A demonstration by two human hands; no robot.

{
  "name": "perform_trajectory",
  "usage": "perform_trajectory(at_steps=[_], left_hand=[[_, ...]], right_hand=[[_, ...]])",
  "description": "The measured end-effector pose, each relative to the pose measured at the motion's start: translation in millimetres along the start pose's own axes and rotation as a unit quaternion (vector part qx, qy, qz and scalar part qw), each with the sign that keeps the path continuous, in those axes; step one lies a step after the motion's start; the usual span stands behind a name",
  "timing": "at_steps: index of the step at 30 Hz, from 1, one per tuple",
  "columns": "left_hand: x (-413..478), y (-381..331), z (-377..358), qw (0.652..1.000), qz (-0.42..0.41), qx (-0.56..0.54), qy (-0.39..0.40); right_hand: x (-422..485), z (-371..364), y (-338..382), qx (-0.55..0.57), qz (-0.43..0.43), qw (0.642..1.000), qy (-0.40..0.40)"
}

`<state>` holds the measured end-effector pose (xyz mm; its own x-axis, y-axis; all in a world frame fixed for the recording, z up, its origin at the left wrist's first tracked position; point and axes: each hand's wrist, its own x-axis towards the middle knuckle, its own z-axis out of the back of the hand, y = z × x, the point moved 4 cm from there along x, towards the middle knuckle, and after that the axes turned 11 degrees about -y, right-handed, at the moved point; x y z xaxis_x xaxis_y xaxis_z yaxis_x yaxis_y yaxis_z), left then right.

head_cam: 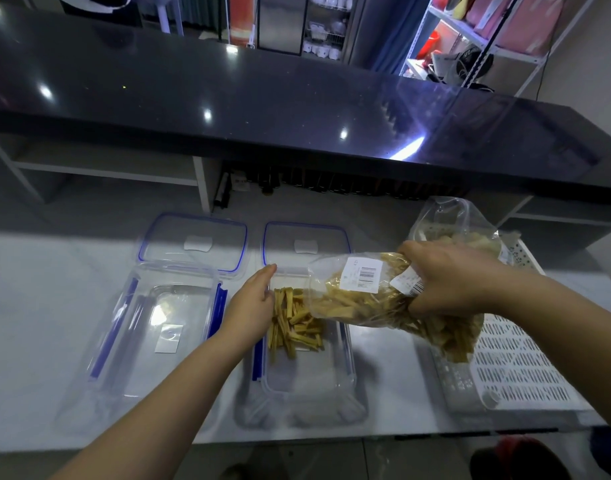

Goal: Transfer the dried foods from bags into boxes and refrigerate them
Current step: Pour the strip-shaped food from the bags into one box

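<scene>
Right hand point(449, 278) grips clear bag point(359, 299) round its middle; bag is tilted, left end over box point(347, 341). Left hand point(252, 303), fingers straight, rests on box's left rim, holds nothing. Dried strips point(293, 323) lie at box's far end. Risks: strips clump, dump suddenly, spill over rim onto tabletop point(383, 368); light box slides if unsteadied.

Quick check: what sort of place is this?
Probably a kitchen or café counter: a raised black bar top, a rack of white crockery behind it, and food boxes on the white worktop.
</scene>
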<state>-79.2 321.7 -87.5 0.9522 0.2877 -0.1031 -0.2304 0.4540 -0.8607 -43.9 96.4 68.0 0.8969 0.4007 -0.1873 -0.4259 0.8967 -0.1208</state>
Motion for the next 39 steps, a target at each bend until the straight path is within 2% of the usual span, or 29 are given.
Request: perform_trajectory(at_steps=[9,12,21,33,37,39], left_hand=[[2,5,5,0.993,0.07,-0.091,-0.011],[1,4,9,0.991,0.075,-0.111,-0.028],[-1,-3,19,0.993,0.051,-0.099,-0.039],[-4,-3,18,0.992,0.059,-0.105,-0.028],[-7,-2,19,0.992,0.061,-0.102,-0.029],[-8,-1,19,0.993,0.06,-0.096,-0.028]], right_hand=[[13,-4,19,0.029,0.013,0.999,-0.01],[13,-1,21,0.043,0.014,0.999,0.017],[-5,24,-6,0.127,-0.029,0.991,0.03],[-16,-13,9,0.229,-0.05,0.971,0.054],[-20,-18,10,0.218,-0.039,0.968,0.117],[-20,-16,7,0.221,-0.045,0.967,0.117]])
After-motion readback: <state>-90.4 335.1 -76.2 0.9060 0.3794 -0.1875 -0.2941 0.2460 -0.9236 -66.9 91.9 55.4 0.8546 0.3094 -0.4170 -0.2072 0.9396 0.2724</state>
